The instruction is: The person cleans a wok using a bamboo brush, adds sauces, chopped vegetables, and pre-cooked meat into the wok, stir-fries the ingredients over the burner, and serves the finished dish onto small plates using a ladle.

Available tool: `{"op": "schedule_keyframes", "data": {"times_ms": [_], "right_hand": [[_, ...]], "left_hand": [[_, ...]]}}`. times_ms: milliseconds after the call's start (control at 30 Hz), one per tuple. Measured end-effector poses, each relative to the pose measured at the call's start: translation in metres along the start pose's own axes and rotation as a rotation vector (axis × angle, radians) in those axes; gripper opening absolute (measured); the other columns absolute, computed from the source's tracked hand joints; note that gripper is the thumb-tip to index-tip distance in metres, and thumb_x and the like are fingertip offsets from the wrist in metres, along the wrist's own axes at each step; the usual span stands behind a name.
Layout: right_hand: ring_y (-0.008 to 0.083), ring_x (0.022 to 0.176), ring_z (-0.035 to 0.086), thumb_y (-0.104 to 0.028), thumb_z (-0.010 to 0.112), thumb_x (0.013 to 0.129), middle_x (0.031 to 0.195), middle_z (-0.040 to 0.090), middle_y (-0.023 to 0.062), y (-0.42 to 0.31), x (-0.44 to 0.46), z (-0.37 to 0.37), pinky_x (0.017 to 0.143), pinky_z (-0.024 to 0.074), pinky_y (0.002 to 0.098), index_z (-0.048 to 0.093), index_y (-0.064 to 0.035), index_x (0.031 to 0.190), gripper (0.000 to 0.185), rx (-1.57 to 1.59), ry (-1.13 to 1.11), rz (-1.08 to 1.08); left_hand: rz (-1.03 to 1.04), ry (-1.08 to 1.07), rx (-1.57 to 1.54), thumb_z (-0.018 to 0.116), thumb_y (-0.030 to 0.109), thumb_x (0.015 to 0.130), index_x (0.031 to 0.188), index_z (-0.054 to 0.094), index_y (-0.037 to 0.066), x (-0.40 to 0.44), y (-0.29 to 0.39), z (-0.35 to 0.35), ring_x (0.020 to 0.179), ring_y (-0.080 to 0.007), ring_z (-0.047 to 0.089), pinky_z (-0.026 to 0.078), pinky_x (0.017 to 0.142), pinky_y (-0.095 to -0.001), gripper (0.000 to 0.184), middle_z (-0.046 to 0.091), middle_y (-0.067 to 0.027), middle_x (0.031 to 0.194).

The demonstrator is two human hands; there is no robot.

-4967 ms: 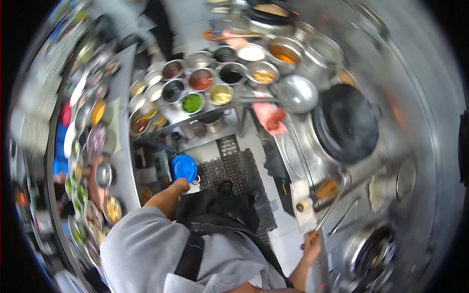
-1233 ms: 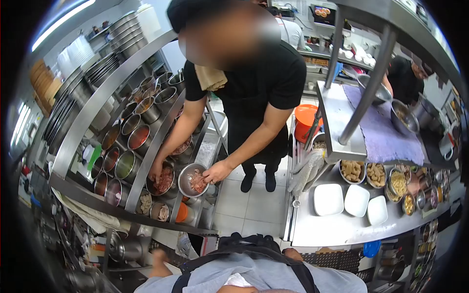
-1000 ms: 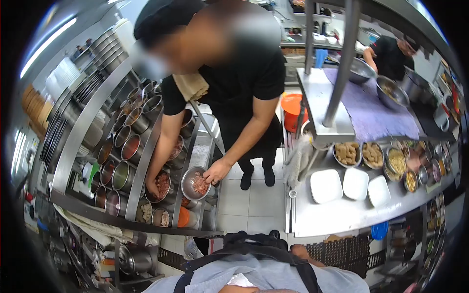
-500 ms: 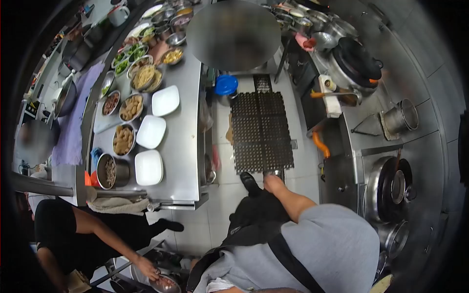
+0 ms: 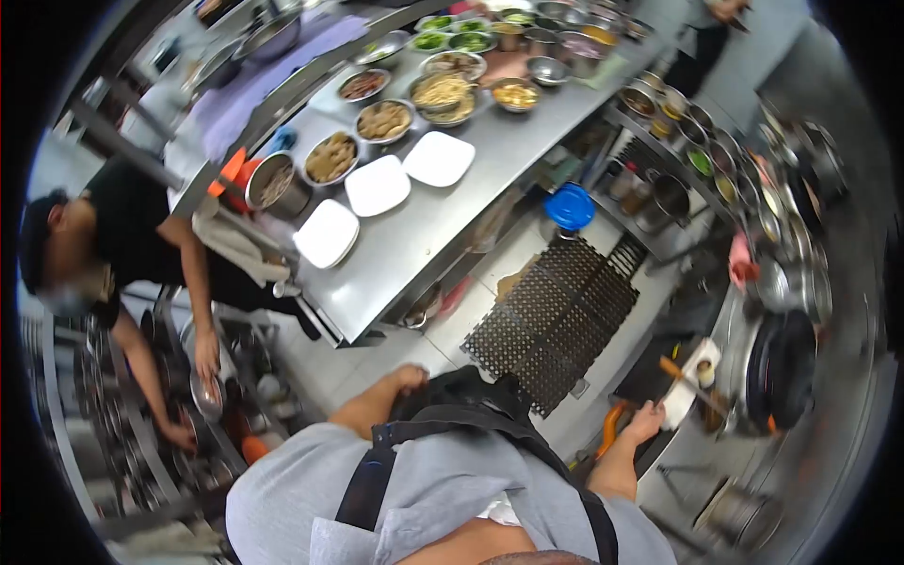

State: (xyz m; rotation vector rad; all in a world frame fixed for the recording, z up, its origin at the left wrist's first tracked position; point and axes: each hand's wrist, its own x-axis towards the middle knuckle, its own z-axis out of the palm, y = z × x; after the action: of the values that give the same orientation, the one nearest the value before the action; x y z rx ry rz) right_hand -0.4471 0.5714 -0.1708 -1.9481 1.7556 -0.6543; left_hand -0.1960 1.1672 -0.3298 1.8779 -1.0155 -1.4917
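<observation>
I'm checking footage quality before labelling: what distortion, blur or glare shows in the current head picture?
Head view: the dark rounded border and bowed steel wall suggest wide-angle distortion; head view: the black wok looks soft-edged, perhaps from motion; head view: the white square dishes look nearly washed out; head view: the right hand is readable, and holes in the perforated mat are distinct.

Stainless-steel worktable (image 5: 471, 202): supports three white square dishes (image 5: 378, 185) set in a row. Beside the row stand a deep metal pot (image 5: 298, 201) and metal bowls (image 5: 549, 72), several filled with food. Tiled floor (image 5: 441, 347): carries a black perforated mat (image 5: 556, 315), laid flat alongside the worktable.
</observation>
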Motion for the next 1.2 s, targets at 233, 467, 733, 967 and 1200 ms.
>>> {"op": "schedule_keyframes", "data": {"times_ms": [233,467,733,967,1200], "right_hand": [[0.0358,0.070,0.065,-0.049,0.064,0.079,0.090,0.064,0.0262,-0.087,0.097,0.039,0.068,0.0537,0.0398,0.038,-0.0007,0.130,0.075,0.104,0.034,0.501],[0.0268,0.048,0.057,-0.019,0.063,0.076,0.068,0.060,0.0197,-0.057,0.149,0.074,0.036,0.0477,0.0332,0.039,0.0064,0.107,0.047,0.100,0.240,0.756],[0.0197,0.058,0.057,-0.023,0.063,0.085,0.073,0.061,0.0088,-0.131,0.073,-0.069,0.044,0.0418,0.0315,0.057,-0.0033,0.073,0.023,0.737,0.504,0.910],[0.0147,0.049,0.052,-0.008,0.059,0.079,0.068,0.052,0.0061,-0.162,0.020,-0.216,0.042,0.0438,0.0285,0.053,0.0028,0.104,0.027,1.072,0.877,0.491],[0.0157,0.052,0.056,-0.006,0.055,0.076,0.065,0.056,0.0097,-0.064,-0.108,-0.345,0.045,0.0463,0.0304,0.053,0.0021,0.117,0.042,0.404,1.093,0.812]], "left_hand": [[-0.647,0.641,-0.213,0.062,0.019,0.072,0.112,0.065,0.010,0.008,0.117,-0.103,0.064,-0.0249,0.066,0.052,0.052,-0.0367,0.041,0.069,-0.0144,0.086],[-0.831,0.011,0.115,0.052,0.021,0.072,0.109,0.067,0.005,0.047,0.116,-0.150,0.102,-0.0305,0.061,0.048,0.090,-0.0396,0.042,0.063,-0.0177,0.113],[-0.593,-0.067,0.160,0.052,0.023,0.072,0.085,0.071,0.005,0.203,0.115,-0.302,0.086,-0.0304,0.067,0.054,0.073,-0.0392,0.029,0.068,-0.0186,0.095],[-0.487,-0.108,-0.188,0.051,0.011,0.083,0.098,0.056,0.012,0.350,0.242,-0.375,0.058,-0.0188,0.056,0.043,0.044,-0.0352,0.016,0.056,-0.0053,0.070],[-0.435,-0.259,0.107,0.049,0.013,0.086,0.096,0.055,0.011,0.416,0.315,-0.298,0.056,-0.0178,0.055,0.044,0.043,-0.0340,0.012,0.056,-0.0053,0.071]]}}
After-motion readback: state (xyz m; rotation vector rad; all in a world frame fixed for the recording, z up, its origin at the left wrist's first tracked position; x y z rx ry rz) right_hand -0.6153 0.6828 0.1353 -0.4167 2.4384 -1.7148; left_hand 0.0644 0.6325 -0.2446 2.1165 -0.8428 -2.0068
